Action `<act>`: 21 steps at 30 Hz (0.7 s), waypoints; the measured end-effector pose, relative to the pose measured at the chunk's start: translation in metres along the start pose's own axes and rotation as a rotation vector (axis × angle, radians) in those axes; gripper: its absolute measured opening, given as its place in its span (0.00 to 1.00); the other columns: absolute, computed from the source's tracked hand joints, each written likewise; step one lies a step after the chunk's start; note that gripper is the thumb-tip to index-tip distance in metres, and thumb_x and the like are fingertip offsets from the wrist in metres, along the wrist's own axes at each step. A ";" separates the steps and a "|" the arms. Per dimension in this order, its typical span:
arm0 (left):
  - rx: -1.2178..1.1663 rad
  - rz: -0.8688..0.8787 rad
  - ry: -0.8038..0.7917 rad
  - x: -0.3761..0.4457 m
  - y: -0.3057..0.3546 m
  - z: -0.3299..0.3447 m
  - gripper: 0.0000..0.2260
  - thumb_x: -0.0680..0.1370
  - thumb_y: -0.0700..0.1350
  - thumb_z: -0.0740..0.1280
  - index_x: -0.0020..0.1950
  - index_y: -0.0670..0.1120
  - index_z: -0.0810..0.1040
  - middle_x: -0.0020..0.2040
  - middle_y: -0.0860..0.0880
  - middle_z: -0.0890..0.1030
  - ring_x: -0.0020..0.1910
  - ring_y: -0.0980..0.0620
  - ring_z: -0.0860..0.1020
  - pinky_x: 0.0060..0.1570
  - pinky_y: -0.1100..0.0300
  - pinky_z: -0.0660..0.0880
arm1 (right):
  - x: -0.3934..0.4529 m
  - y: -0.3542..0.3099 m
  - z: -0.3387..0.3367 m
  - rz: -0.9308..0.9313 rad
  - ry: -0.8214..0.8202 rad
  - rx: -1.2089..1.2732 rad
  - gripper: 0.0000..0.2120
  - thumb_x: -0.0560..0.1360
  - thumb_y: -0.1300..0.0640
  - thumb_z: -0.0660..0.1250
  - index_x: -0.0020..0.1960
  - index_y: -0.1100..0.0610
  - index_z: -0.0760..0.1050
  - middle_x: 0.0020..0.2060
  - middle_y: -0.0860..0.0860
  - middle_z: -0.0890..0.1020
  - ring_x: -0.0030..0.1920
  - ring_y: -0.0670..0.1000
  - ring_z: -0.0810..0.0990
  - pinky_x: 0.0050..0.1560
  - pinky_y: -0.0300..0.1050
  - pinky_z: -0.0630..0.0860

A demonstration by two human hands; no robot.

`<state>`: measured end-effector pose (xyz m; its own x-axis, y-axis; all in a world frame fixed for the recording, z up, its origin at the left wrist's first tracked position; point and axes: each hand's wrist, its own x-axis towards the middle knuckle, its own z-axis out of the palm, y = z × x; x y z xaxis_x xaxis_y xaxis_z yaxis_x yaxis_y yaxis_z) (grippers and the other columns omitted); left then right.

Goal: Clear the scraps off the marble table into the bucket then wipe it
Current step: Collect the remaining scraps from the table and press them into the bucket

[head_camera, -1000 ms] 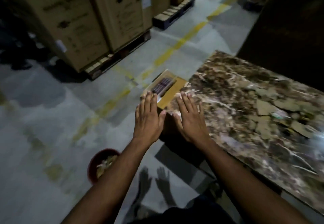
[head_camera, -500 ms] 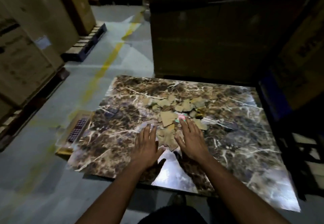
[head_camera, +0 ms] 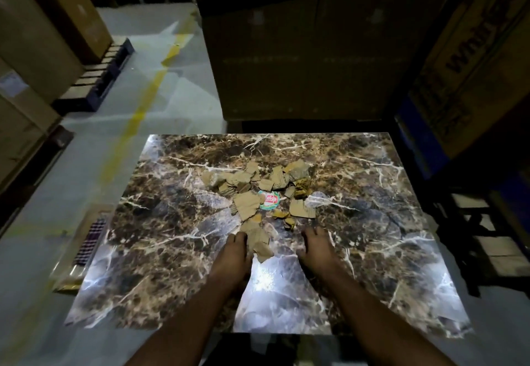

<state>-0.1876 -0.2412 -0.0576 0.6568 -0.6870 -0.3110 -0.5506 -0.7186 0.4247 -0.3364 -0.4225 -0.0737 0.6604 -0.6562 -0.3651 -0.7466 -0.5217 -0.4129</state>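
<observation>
Two hands — left hand (head_camera: 233,253) and right hand (head_camera: 317,246), fingers curled, grip unclear — flank one cardboard-scrap pile (head_camera: 258,190) on one marble table (head_camera: 160,251).

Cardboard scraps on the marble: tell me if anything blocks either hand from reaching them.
Nothing visible does. The left hand already touches the nearest cardboard scraps; the right hand lies on bare marble table just short of the pile.

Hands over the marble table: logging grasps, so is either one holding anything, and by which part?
Cannot tell: left hand lies at the brown cardboard scraps, right hand beside them; fingertips too dark.
</observation>
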 end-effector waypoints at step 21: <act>-0.188 0.019 0.106 0.199 -0.075 -0.087 0.28 0.80 0.62 0.64 0.78 0.63 0.59 0.82 0.49 0.55 0.80 0.41 0.53 0.76 0.39 0.51 | 0.177 -0.037 -0.076 -0.069 0.051 0.130 0.41 0.67 0.20 0.53 0.78 0.30 0.55 0.83 0.50 0.52 0.81 0.61 0.51 0.75 0.71 0.52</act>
<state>0.0294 -0.3144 -0.0775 0.7032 -0.6778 -0.2147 -0.4640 -0.6663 0.5837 -0.1980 -0.5607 -0.0601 0.7021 -0.6502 -0.2905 -0.6809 -0.4934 -0.5413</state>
